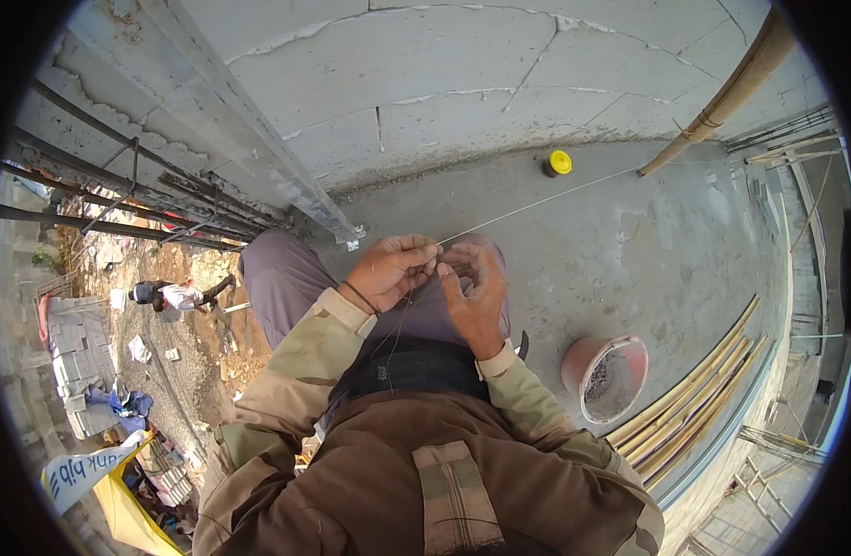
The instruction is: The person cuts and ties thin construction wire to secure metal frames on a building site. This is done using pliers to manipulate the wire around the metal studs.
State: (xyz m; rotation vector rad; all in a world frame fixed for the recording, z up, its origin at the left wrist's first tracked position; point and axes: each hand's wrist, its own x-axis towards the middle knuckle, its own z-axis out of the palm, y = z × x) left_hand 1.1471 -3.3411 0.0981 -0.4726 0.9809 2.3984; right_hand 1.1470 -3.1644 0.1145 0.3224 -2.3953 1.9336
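My left hand (pixel 393 271) pinches a thin pale string (pixel 537 203) between thumb and fingertips, in front of my knees. Close beside it on the right, my right hand (pixel 475 295) has its fingers curled toward the same string, its fingertips near those of the left. From the hands the string runs taut up and right toward the foot of a bamboo pole (pixel 713 116). A loose end hangs down over my lap. Whether the right fingertips grip the string is too small to make out.
A block wall (pixel 425 56) rises ahead. On the concrete floor are a yellow-topped container (pixel 559 164), a pinkish bucket (pixel 581 361) and bamboo strips (pixel 694 408). At left, a metal post (pixel 259 139) and rebar (pixel 129 218) border a drop, with a person (pixel 183 296) far below.
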